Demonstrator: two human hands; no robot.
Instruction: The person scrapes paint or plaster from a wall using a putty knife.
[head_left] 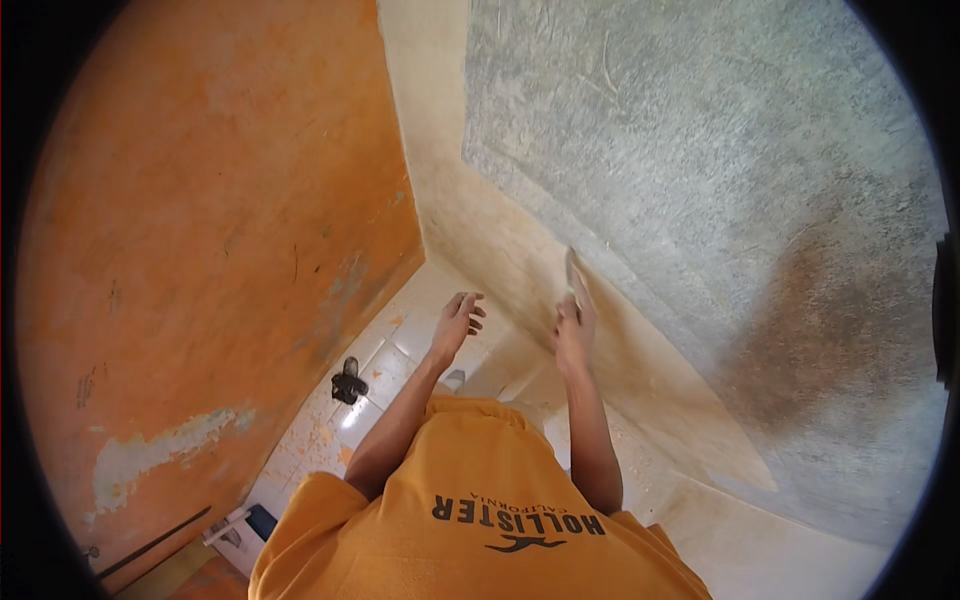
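My right hand [572,328] is closed round a scraper [571,262], seen nearly edge-on, its thin blade pointing up and away from me. The blade lies at or very near the cream part of the wall [520,235], just below the border of a rough grey area [700,150]. Most of the handle is hidden in my fingers. Out in front of my body, to the left, my left hand [459,320] hangs in the air with loosely bent fingers apart, holding nothing.
An orange wall [220,200] with a peeled pale patch [165,450] rises on the left and meets the cream wall in a corner. On the tiled floor [385,370] lie orange flakes and a black object [348,382]. A dark blue item [262,520] sits lower left.
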